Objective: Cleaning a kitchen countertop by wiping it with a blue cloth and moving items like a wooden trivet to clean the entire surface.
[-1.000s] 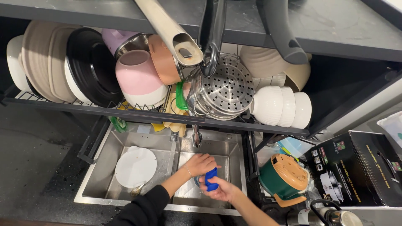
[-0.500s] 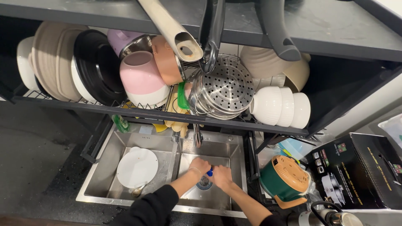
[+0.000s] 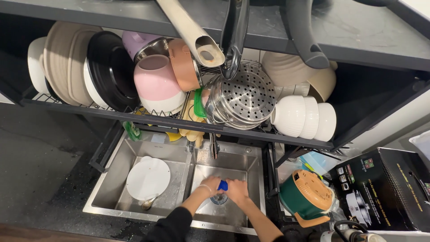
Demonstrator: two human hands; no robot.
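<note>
Above the double sink [image 3: 112, 197], a loaded dish rack [image 3: 179, 122] crosses my view; faucet [image 3: 213, 148] drops between rack and hands. Counted: one white plate [image 3: 148, 178] with one spoon [image 3: 148, 204] in the left basin, three stacked white bowls [image 3: 304, 117] on the rack, one steel steamer [image 3: 244, 99], one green cooker [image 3: 307, 195] on the tabletop at right. Left hand [image 3: 211, 184] and right hand [image 3: 237, 190] meet in the right basin, grips pressed around a small clear glass [image 3: 219, 198], blue sponge [image 3: 222, 185] pinched between them. Half a second ago the hands sat much the same; a second ago the sponge was lower and more exposed.
</note>
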